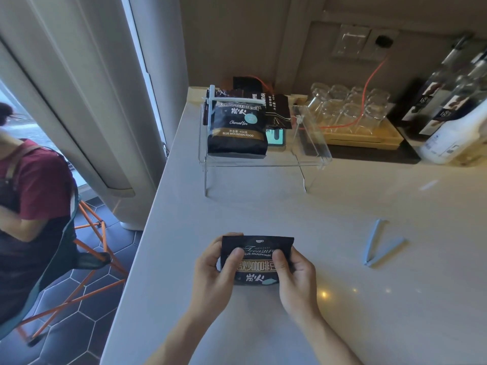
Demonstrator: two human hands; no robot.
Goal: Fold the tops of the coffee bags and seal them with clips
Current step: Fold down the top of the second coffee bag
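Thumbs press the front of one black coffee bag (257, 262), left hand (213, 272) and right hand (296, 277) both clamped on its sides, holding it upright near the counter's (342, 299) front edge. One blue clip (379, 242) lies open in a V to the right, well apart. Farther back, an acrylic stand (263, 162) carries one clipped bag (237, 127) in front, more dark bags behind, count unclear.
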